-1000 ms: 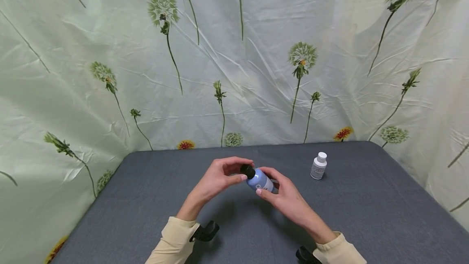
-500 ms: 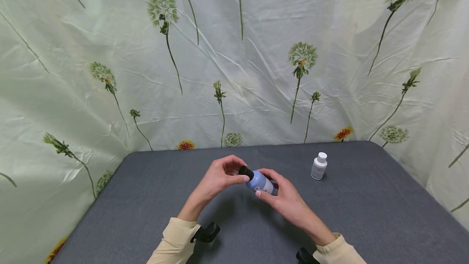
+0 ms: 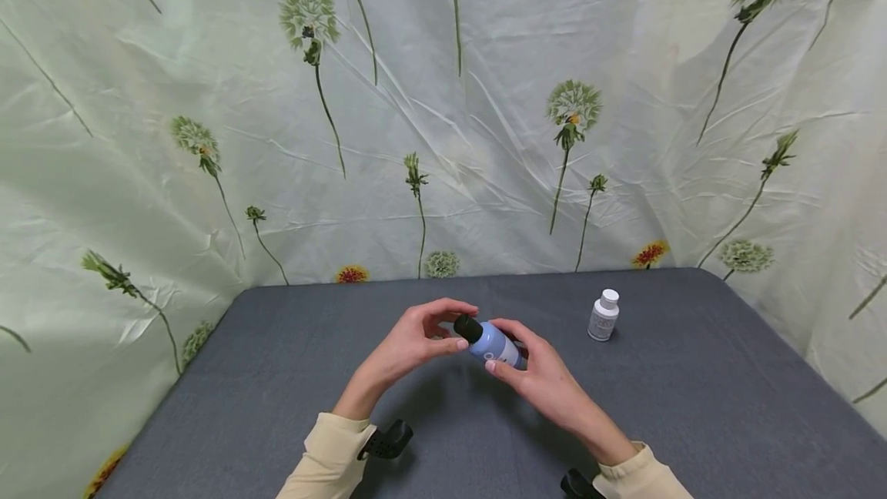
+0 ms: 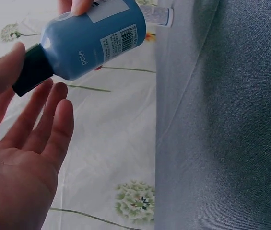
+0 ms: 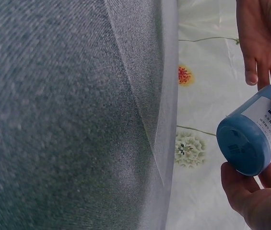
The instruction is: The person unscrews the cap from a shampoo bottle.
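A blue bottle with a black cap is held tilted above the table, cap end up and to the left. My right hand grips its body, thumb in front and fingers around the far side. At the cap, my left hand has its thumb on one side and its forefinger on the other. In the left wrist view the thumb lies against the black cap while the other fingers spread loosely below. The right wrist view shows the base of the blue bottle between the right hand's fingers.
A small white bottle with a white cap stands upright on the grey cloth-covered table, back right of my hands. A flower-printed curtain hangs behind the table's far edge. Black bands sit at both wrists.
The left hand's fingers lifted and shifted around the cap, then came back over it. The right hand keeps its grip on the bottle, which has barely moved. The white bottle stays put.
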Demonstrator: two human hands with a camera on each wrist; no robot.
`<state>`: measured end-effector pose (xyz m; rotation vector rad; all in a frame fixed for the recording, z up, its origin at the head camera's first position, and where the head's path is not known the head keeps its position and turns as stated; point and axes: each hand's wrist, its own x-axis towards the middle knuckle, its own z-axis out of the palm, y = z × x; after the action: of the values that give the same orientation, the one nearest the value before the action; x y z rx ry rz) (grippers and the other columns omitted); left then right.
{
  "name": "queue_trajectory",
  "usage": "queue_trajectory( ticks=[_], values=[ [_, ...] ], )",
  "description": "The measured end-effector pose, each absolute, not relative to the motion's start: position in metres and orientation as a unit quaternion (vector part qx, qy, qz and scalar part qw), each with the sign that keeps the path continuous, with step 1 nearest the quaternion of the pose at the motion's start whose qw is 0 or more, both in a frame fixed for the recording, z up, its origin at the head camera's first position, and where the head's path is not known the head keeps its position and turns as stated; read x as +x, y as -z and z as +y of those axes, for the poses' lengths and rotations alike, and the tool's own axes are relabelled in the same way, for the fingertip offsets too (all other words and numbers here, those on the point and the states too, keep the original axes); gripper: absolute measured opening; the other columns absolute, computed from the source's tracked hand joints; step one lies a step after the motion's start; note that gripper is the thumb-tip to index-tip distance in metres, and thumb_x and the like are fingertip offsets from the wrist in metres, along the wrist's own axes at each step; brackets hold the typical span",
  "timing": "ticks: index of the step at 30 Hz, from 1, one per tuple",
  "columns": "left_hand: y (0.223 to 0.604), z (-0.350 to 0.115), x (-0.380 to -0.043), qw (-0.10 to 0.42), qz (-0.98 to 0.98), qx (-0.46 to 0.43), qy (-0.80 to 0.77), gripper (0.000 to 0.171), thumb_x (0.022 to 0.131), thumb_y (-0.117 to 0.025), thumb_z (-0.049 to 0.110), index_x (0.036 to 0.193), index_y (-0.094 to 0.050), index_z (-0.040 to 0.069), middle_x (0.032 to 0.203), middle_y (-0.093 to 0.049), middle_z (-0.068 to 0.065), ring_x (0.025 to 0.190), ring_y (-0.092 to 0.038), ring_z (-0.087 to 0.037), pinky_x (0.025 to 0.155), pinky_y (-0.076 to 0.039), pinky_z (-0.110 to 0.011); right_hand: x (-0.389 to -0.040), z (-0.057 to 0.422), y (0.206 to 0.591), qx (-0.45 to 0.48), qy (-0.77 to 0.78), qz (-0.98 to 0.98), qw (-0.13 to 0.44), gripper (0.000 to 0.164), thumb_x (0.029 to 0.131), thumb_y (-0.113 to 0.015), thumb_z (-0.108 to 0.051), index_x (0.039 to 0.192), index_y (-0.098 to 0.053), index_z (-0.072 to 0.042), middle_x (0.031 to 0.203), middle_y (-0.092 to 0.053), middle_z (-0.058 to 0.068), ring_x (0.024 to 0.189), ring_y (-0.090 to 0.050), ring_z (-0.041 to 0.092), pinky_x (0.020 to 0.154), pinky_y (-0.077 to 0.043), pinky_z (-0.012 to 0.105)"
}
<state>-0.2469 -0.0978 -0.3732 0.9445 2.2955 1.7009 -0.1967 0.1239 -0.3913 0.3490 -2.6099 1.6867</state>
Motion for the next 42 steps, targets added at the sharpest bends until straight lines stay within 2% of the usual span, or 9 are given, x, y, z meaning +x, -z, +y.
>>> queue_trajectory(
  ticks=[7, 11, 19, 28, 32, 36, 39, 42],
  values=[
    [0.3723, -0.1010, -0.2452, 0.073, 0.754, 0.324, -0.567, 0.038, 0.092, -0.069, 0.007, 0.128, -0.066, 0.020, 0.125, -0.064, 0.005, 0.111, -0.059, -0.017, 0.087, -0.050, -0.041, -0.1975, 0.1241, 0.3927, 0.102, -0.543, -0.833, 0.002, 0.052, 0.086, -0.077, -0.012, 0.133, -0.056, -0.018, 0.127, -0.058, 0.005, 0.112, -0.054, 0.026, 0.095, -0.044, 0.052],
    [0.3708, -0.1011, -0.2452, 0.068, 0.763, 0.311, -0.563, 0.036, 0.092, -0.070, 0.009, 0.126, -0.067, 0.021, 0.121, -0.066, 0.006, 0.107, -0.061, -0.017, 0.084, -0.052, -0.039, -0.1972, 0.1252, 0.3914, 0.107, -0.543, -0.833, 0.004, 0.051, 0.087, -0.077, -0.014, 0.134, -0.056, -0.017, 0.128, -0.057, 0.007, 0.111, -0.054, 0.027, 0.093, -0.045, 0.052],
    [0.3736, -0.0983, -0.2469, 0.044, 0.773, 0.272, -0.572, 0.031, 0.085, -0.079, 0.016, 0.115, -0.070, 0.011, 0.105, -0.069, -0.002, 0.095, -0.063, -0.029, 0.075, -0.052, -0.036, -0.1968, 0.1260, 0.3887, 0.108, -0.544, -0.832, 0.001, 0.052, 0.087, -0.077, -0.015, 0.135, -0.056, -0.017, 0.129, -0.056, 0.007, 0.112, -0.053, 0.026, 0.092, -0.045, 0.050],
    [0.3743, -0.0938, -0.2452, 0.042, 0.770, 0.230, -0.594, 0.029, 0.082, -0.081, 0.012, 0.109, -0.069, 0.010, 0.100, -0.069, -0.003, 0.089, -0.062, -0.031, 0.073, -0.049, -0.037, -0.1951, 0.1257, 0.3872, 0.111, -0.541, -0.834, 0.004, 0.053, 0.087, -0.077, -0.015, 0.135, -0.056, -0.017, 0.129, -0.056, 0.008, 0.111, -0.052, 0.026, 0.090, -0.045, 0.050],
    [0.3760, -0.0947, -0.2471, 0.045, 0.772, 0.247, -0.583, 0.036, 0.082, -0.082, 0.016, 0.115, -0.068, 0.013, 0.107, -0.067, -0.003, 0.095, -0.061, -0.032, 0.075, -0.049, -0.037, -0.1961, 0.1253, 0.3885, 0.106, -0.534, -0.839, 0.006, 0.052, 0.087, -0.077, -0.014, 0.135, -0.056, -0.018, 0.129, -0.056, 0.007, 0.111, -0.053, 0.026, 0.092, -0.045, 0.051],
    [0.3778, -0.0979, -0.2488, 0.047, 0.766, 0.290, -0.572, 0.049, 0.085, -0.080, 0.019, 0.131, -0.062, 0.022, 0.122, -0.064, 0.001, 0.108, -0.057, -0.025, 0.083, -0.047, -0.040, -0.1967, 0.1242, 0.3906, 0.103, -0.527, -0.843, 0.010, 0.052, 0.087, -0.077, -0.014, 0.134, -0.056, -0.019, 0.127, -0.057, 0.006, 0.110, -0.054, 0.025, 0.091, -0.045, 0.050],
    [0.3778, -0.1001, -0.2493, 0.050, 0.749, 0.324, -0.575, 0.049, 0.089, -0.075, 0.019, 0.135, -0.059, 0.026, 0.130, -0.061, 0.004, 0.115, -0.054, -0.020, 0.089, -0.045, -0.043, -0.1965, 0.1238, 0.3917, 0.102, -0.525, -0.845, 0.013, 0.051, 0.086, -0.077, -0.014, 0.133, -0.057, -0.020, 0.125, -0.058, 0.005, 0.108, -0.055, 0.024, 0.090, -0.046, 0.048],
    [0.3779, -0.1012, -0.2502, 0.064, 0.733, 0.349, -0.581, 0.045, 0.092, -0.070, 0.018, 0.135, -0.060, 0.024, 0.134, -0.059, 0.005, 0.118, -0.054, -0.019, 0.091, -0.045, -0.047, -0.1968, 0.1238, 0.3918, 0.103, -0.528, -0.843, 0.013, 0.051, 0.087, -0.077, -0.014, 0.133, -0.057, -0.020, 0.124, -0.058, 0.005, 0.107, -0.055, 0.024, 0.088, -0.047, 0.047]
  ],
)
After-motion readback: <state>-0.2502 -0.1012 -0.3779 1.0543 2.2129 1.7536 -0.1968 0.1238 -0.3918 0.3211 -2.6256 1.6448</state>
